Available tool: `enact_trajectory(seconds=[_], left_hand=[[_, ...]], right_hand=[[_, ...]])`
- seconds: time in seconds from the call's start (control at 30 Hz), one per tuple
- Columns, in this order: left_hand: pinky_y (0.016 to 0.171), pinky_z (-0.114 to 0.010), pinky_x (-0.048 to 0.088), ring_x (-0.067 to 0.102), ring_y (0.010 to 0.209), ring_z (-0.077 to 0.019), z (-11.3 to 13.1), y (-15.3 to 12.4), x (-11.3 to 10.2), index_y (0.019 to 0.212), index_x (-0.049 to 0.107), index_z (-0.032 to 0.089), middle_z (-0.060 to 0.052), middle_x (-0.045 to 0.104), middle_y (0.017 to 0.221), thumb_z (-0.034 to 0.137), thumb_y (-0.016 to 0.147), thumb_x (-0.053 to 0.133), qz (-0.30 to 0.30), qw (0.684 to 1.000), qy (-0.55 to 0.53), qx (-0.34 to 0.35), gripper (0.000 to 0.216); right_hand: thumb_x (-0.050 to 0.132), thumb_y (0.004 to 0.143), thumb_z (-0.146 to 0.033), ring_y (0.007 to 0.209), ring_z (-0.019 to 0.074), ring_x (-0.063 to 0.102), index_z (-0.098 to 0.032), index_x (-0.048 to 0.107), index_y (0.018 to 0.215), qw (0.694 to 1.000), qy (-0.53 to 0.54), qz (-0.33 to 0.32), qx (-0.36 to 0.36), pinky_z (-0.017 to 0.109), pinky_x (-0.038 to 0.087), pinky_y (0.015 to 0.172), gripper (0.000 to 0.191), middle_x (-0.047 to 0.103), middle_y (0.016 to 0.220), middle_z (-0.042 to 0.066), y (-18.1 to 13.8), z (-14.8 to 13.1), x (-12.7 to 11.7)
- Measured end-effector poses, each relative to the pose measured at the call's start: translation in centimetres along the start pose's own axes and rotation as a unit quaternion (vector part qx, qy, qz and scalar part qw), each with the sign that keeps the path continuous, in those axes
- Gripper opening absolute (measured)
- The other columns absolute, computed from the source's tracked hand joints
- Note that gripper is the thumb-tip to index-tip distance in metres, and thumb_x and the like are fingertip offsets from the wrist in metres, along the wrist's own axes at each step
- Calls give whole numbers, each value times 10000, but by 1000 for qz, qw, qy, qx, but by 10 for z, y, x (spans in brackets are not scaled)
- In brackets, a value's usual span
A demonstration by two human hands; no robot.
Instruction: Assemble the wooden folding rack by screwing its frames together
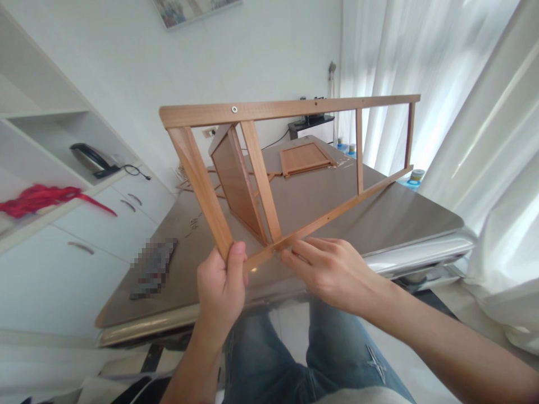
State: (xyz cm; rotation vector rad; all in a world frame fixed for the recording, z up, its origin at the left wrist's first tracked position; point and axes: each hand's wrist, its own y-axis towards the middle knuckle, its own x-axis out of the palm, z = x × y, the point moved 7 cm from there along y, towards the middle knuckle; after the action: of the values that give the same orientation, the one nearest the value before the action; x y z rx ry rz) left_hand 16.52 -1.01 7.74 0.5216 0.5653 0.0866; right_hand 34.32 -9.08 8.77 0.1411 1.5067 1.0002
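1. The left hand (222, 280) is closed tight around one thick side bar of a wooden frame (295, 106), near the bottom corner. The thumb is on the front and the fingers wrap round the back.
2. The frame looks like a short ladder. It is up in the air over the table (379, 219), tilted, with its long top bar high and its thin bottom bar sloping down to the hands. It seems that the left hand carries nearly all of it, which is likely why the grip sits low at a strong corner.
3. The right hand (332, 272) has its fingers stretched out along the thin bottom bar. The fingertips touch the spot where the slanted bars meet it. I cannot tell if it pinches the bar or only rests on it. It seems to steady that end.
4. A small round metal ring (234, 109) sits in the top bar.
5. On the table behind the frame, a brown board (236, 179) stands up on its edge. Farther back, a flat wooden panel (304, 158) lies down.
6. A red cloth (37, 197) lies on the white shelf at the left. White curtains (463, 84) hang at the right.
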Motion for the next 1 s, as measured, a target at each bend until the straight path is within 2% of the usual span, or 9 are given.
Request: enact_trajectory(seconds=[0.1,0.3,0.5,0.67,0.77,0.9,1.0], left_hand=[[460,-223,466,566,369,-139,1,0,1,720,580,226,47,539,412,458,1003,547,-3,1000,-1,-4,367],[442,-223,455,587,389,-146,0,-2,2,704,569,228,37,555,427,465,1004,539,-9,1000,-10,-7,384],[445,-218,449,580,385,-138,2,-2,3,711,580,224,41,546,418,447,994,554,-15,1000,-9,-11,361],[416,-222,417,566,374,-139,9,-4,2,689,567,228,43,522,402,451,967,548,14,999,-16,-25,357],[417,-223,421,554,363,-135,11,-4,2,689,571,226,47,517,398,456,962,545,16,999,-17,-24,358],[429,-218,436,551,362,-128,9,-2,1,689,566,226,52,515,398,458,976,541,11,1000,-16,-18,371],[429,-216,437,554,365,-128,7,-2,2,678,556,226,48,522,402,457,983,541,5,1000,-12,-19,383]], right_hand=[[407,1006,-62,644,145,544,-179,650,918,997,62,-16,29,322,310,529,284,630,812,17,-3,4,8],[387,1076,-155,723,138,607,-171,655,1011,978,196,-25,70,258,400,617,276,648,853,29,-7,7,18],[380,1061,-103,761,160,580,-177,668,1002,989,138,-48,34,292,376,640,303,637,863,35,-3,12,14],[437,1062,-116,767,174,547,-184,656,951,992,73,-95,-45,321,354,635,255,660,880,43,8,16,4],[501,1032,-104,716,171,518,-190,642,908,990,49,-99,-83,329,308,590,207,665,868,44,15,18,-2],[547,985,-78,675,167,499,-197,628,880,988,48,-115,-91,334,269,556,178,658,845,34,20,19,-1],[551,980,-79,707,169,536,-196,645,921,987,55,-133,-73,326,301,567,161,668,870,32,20,21,4]])
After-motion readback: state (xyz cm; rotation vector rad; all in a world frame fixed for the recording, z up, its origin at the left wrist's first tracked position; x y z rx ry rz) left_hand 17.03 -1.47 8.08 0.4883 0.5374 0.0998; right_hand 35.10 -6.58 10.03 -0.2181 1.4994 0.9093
